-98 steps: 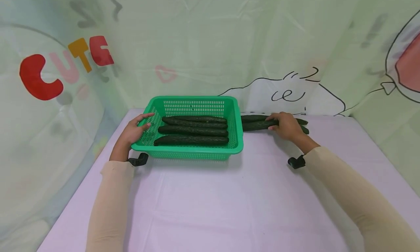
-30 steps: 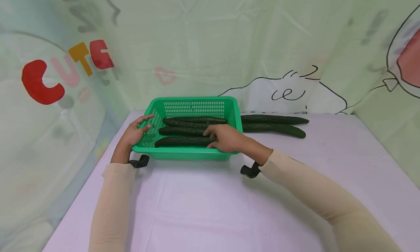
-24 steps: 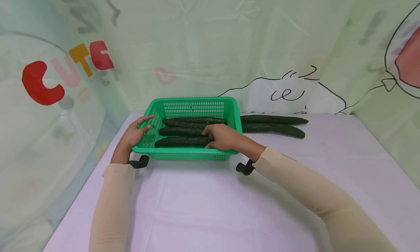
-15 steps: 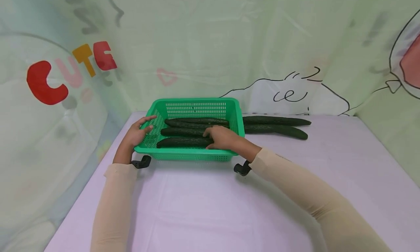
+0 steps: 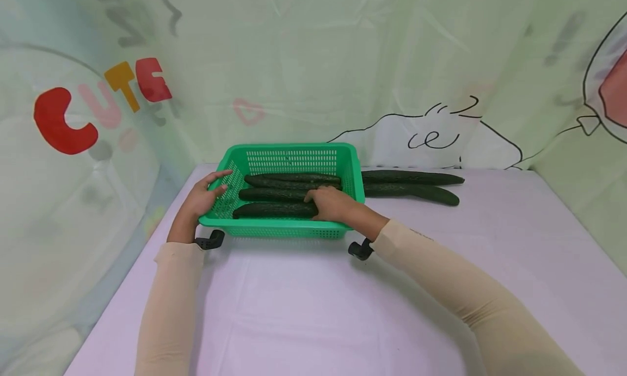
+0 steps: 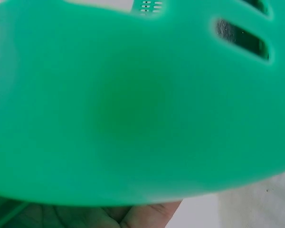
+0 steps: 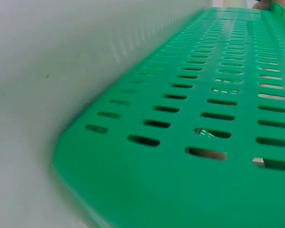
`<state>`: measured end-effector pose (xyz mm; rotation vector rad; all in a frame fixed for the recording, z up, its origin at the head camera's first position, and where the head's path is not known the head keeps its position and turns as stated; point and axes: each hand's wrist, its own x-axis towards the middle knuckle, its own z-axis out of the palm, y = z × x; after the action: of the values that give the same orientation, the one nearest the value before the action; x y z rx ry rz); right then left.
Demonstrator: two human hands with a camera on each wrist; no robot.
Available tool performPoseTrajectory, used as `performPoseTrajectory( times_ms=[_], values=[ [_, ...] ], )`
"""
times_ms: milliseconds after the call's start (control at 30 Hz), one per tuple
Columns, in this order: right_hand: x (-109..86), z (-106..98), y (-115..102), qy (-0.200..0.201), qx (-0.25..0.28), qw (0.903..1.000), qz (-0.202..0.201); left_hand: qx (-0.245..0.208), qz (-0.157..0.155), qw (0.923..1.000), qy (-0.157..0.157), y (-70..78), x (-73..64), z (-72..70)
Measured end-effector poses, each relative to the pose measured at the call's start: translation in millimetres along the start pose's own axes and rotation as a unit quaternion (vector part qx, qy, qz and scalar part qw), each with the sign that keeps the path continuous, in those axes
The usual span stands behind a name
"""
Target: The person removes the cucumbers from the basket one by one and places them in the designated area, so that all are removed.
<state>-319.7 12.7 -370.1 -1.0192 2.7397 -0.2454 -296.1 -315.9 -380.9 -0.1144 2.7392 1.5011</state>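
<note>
A green slotted plastic basket (image 5: 281, 223) stands at the back of the table with several dark green cucumbers lying lengthwise in it. My left hand (image 5: 200, 199) grips its left rim, with fingertips reaching over the edge. My right hand (image 5: 333, 204) is inside the basket at the right, its fingers curled over the right end of the front cucumber (image 5: 274, 210) and covering that end. Behind it lie the middle cucumber (image 5: 271, 195) and the rear cucumbers (image 5: 289, 178). In the left wrist view the basket wall (image 6: 133, 109) fills most of the picture. The right wrist view shows the slotted front wall (image 7: 180, 142).
Right of the basket, two more cucumbers lie side by side on the table: a rear one (image 5: 411, 177) and a front one (image 5: 416, 192). A pale lilac cloth (image 5: 303, 310) covers the table. Printed sheeting (image 5: 294, 66) encloses the back and sides.
My right hand has left the two cucumbers on the table and moved left into the basket, then stayed by the front cucumber. My left hand has kept its place on the rim.
</note>
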Motion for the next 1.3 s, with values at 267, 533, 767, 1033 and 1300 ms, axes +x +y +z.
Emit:
performPoseTrajectory(
  times_ms=[267, 533, 767, 1033, 1300],
  values=[
    [2.5, 0.5, 3.4, -0.006, 0.001, 0.9996, -0.026, 0.010, 0.003, 0.9999, -0.001, -0.5, -0.8, -0.3],
    [3.9, -0.2, 2.9, -0.032, -0.009, 0.9994, -0.013, 0.013, 0.000, 0.9999, 0.000, -0.2, -1.0, -1.2],
    [5.1, -0.8, -0.9, -0.076, -0.049, 0.9958, 0.013, 0.013, -0.001, 0.9999, -0.010, 1.0, -1.9, -1.8],
    [4.3, -0.8, -0.6, -0.081, -0.053, 0.9952, 0.019, 0.023, 0.004, 0.9997, -0.011, 1.0, -1.7, -2.0],
    [7.8, 2.2, 0.1, -0.091, -0.044, 0.9948, 0.015, 0.016, -0.002, 0.9998, -0.011, 0.2, -1.0, -2.0]
  ],
)
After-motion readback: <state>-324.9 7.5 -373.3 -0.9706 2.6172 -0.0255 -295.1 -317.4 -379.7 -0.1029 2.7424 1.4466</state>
